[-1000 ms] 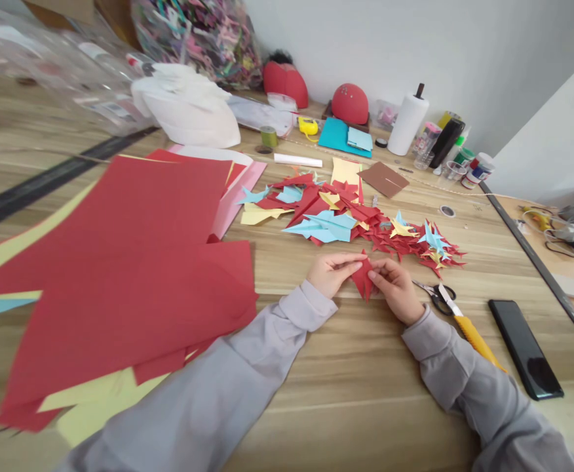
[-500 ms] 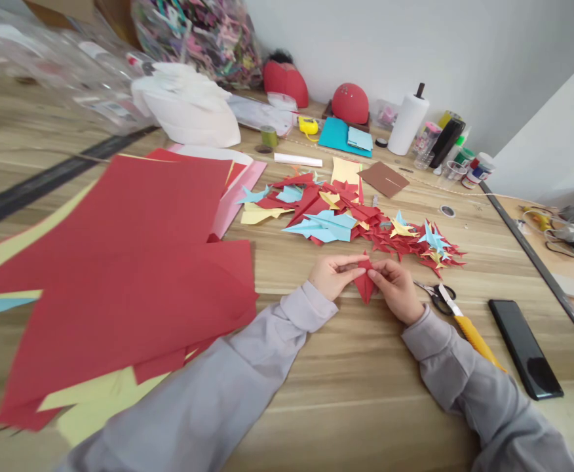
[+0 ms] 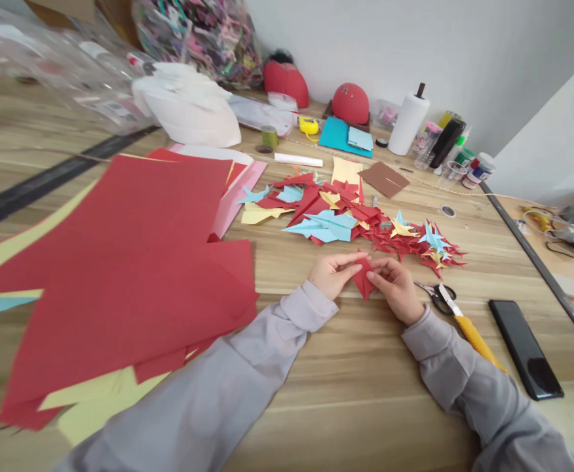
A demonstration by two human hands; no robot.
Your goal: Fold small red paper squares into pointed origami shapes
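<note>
Between my two hands is a small folded red paper (image 3: pixel 363 283), diamond-shaped with a crease down its middle, held just above the wooden table (image 3: pixel 346 393). My left hand (image 3: pixel 330 274) pinches its left edge between thumb and fingers. At its right edge, my right hand (image 3: pixel 394 286) grips it the same way, thumb in front. Right behind the hands lies a heap of folded red paper pieces (image 3: pixel 400 245), with blue and yellow ones among them. A light blue paper plane (image 3: pixel 324 227) rests on the heap's near left side.
Large red paper sheets (image 3: pixel 139 262) cover the left side. To the right lie black-handled scissors (image 3: pixel 439 298), a yellow utility knife (image 3: pixel 474 337) and a black phone (image 3: pixel 525 347). Brown paper (image 3: pixel 384 179), a yellow tape measure (image 3: pixel 308 126) and a white bottle (image 3: pixel 409 124) stand or lie farther back.
The folded red paper has tilted and shifted slightly to the left between my fingers. Both hands keep their hold and have barely moved.
</note>
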